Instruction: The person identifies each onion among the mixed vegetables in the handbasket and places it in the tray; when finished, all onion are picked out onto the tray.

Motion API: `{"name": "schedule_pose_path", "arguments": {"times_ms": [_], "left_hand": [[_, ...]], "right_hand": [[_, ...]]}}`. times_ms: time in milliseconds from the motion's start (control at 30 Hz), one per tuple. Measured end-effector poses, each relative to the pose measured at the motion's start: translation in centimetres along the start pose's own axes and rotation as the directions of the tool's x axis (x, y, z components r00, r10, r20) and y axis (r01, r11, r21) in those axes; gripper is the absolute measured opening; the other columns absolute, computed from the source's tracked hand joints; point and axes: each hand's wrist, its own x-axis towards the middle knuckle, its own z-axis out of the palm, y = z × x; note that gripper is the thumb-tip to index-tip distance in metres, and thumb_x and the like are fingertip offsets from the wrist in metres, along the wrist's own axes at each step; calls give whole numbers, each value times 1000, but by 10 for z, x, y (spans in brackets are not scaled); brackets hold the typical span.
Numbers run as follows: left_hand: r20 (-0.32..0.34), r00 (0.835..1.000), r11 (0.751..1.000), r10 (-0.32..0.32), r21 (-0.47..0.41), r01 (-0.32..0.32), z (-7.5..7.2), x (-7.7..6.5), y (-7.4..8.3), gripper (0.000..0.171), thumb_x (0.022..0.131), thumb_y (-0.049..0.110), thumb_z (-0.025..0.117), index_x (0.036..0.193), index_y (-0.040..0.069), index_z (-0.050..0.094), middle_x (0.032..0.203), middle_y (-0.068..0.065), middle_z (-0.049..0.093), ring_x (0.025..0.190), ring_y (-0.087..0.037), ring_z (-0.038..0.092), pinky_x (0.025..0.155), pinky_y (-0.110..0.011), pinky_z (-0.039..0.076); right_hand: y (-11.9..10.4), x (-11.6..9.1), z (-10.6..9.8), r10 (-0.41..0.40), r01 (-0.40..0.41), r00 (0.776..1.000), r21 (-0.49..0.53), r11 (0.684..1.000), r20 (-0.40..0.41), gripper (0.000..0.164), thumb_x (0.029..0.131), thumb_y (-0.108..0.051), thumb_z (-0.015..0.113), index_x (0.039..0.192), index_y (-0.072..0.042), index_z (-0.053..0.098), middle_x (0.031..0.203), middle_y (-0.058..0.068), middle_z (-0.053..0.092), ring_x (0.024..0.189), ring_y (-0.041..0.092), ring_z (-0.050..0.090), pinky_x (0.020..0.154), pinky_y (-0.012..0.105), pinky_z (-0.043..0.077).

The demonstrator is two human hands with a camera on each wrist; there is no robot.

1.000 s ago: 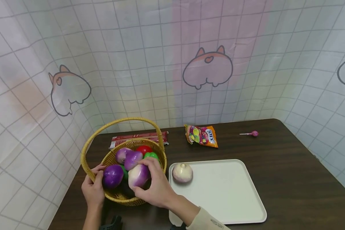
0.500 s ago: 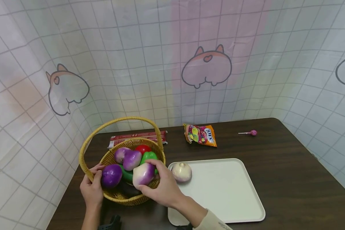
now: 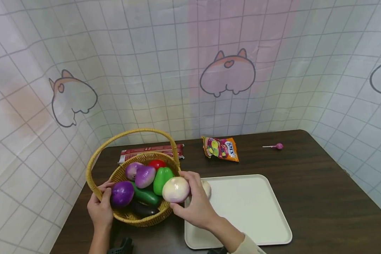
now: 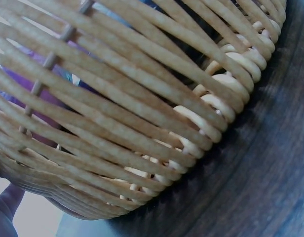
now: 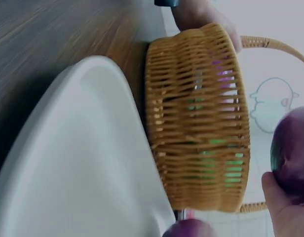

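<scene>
My right hand (image 3: pixel 199 208) pinches a white-and-purple onion (image 3: pixel 176 189) between thumb and fingers, over the right rim of the wicker basket (image 3: pixel 146 221). Seen from the right wrist, that onion (image 5: pixel 294 153) shows its dark purple side. My left hand (image 3: pixel 101 210) grips the basket's left rim beside the handle base; the left wrist view is mostly filled by the woven side (image 4: pixel 117 108). Inside the basket lie two purple onions (image 3: pixel 145 176), a deep purple round vegetable (image 3: pixel 122 194), a green pepper (image 3: pixel 162 180), a cucumber (image 3: pixel 146 197), an eggplant (image 3: pixel 143 209) and a red vegetable (image 3: pixel 157 163).
A white tray (image 3: pixel 241 215) stands right of the basket. Another pale onion (image 3: pixel 206 188) sits in its back left corner, partly hidden by my right hand. Behind are a red packet (image 3: pixel 146 151), a candy bag (image 3: pixel 221 149) and a lollipop (image 3: pixel 278 146) on the dark table (image 3: pixel 324 197).
My right hand has moved right with the onion, from above the basket's middle to its right rim, uncovering the cucumber, pepper and eggplant. My left hand keeps its grip on the basket.
</scene>
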Motion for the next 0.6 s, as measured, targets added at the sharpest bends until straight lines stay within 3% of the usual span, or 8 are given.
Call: {"name": "schedule_pose_path", "arguments": {"times_ms": [133, 300, 400, 600], "left_hand": [[7, 1000, 1000, 24, -12, -24, 0, 0, -2, 16, 94, -3, 57, 88, -17, 56, 101, -19, 71, 110, -19, 62, 93, -17, 45], [10, 999, 999, 30, -28, -30, 0, 0, -3, 16, 94, -3, 57, 87, -18, 55, 100, -19, 70, 109, -20, 62, 94, -18, 45], [7, 1000, 999, 24, -31, -24, 0, 1, -3, 13, 94, -4, 57, 86, -14, 57, 100, -19, 70, 109, -21, 63, 94, -18, 45], [7, 1000, 1000, 18, -20, -18, 0, 0, -1, 11, 93, -3, 57, 82, -4, 61, 100, -19, 70, 110, -20, 63, 95, -19, 45]], "right_hand": [[2, -4, -8, 48, -50, 998, -48, 998, -43, 82, 72, -15, 81, 141, -31, 40, 138, -2, 33, 125, 18, 36, 100, 41, 42], [8, -5, -17, 68, -67, 995, 23, 997, -69, 80, 71, 0, 81, 139, -16, 42, 143, 5, 33, 125, 26, 45, 94, 35, 51], [12, -8, -23, 53, -50, 995, 36, 998, -87, 79, 72, -2, 83, 139, -13, 42, 141, 7, 40, 121, 25, 50, 93, 33, 51], [-8, -13, -36, 13, -11, 994, 18, 1000, -107, 75, 73, -1, 83, 136, -4, 42, 136, 13, 45, 118, 26, 52, 95, 32, 49]]}}
